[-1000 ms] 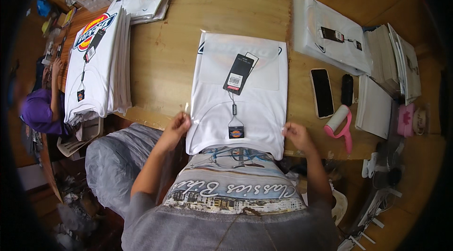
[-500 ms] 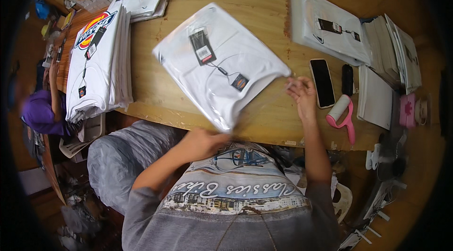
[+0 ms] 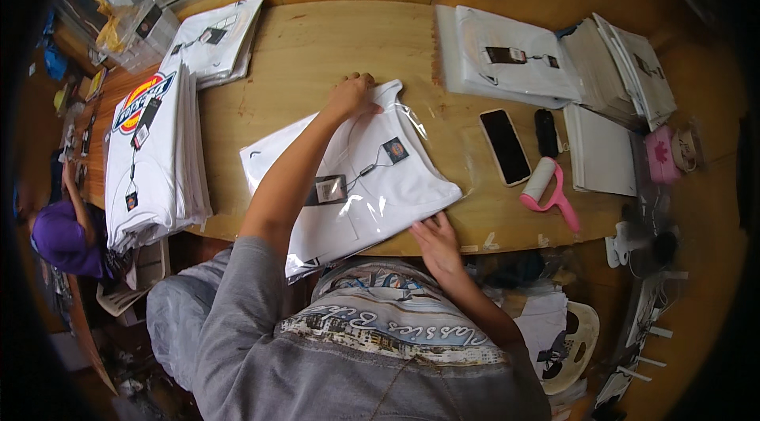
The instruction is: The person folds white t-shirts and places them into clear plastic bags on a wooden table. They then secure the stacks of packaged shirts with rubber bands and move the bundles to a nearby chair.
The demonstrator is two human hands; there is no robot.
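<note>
A folded white T-shirt (image 3: pixel 368 195) in a clear plastic bag lies turned at an angle on the table in front of me. Its dark hang tag (image 3: pixel 326 190) and small square label (image 3: pixel 394 151) show through the film. My left hand (image 3: pixel 354 96) reaches across the shirt, fingers curled at its far edge by the collar; its fingertips are partly hidden. At the near right edge, my right hand (image 3: pixel 440 249) touches the bagged shirt with its fingers stretched out. Clear film sticks out past the collar side.
White T-shirts are stacked at the left (image 3: pixel 154 160), with more bagged shirts (image 3: pixel 214 41) behind. Bagged shirts (image 3: pixel 514 76) lie at the far right. A phone (image 3: pixel 505 147), a black object (image 3: pixel 545 132) and a pink lint roller (image 3: pixel 549 191) are nearer. Someone in a purple cap (image 3: pixel 59 235) sits left.
The bagged shirt has turned, its collar side now facing right and away. My left hand has moved from the near edge to the far edge; my right hand has come nearer me and left.
</note>
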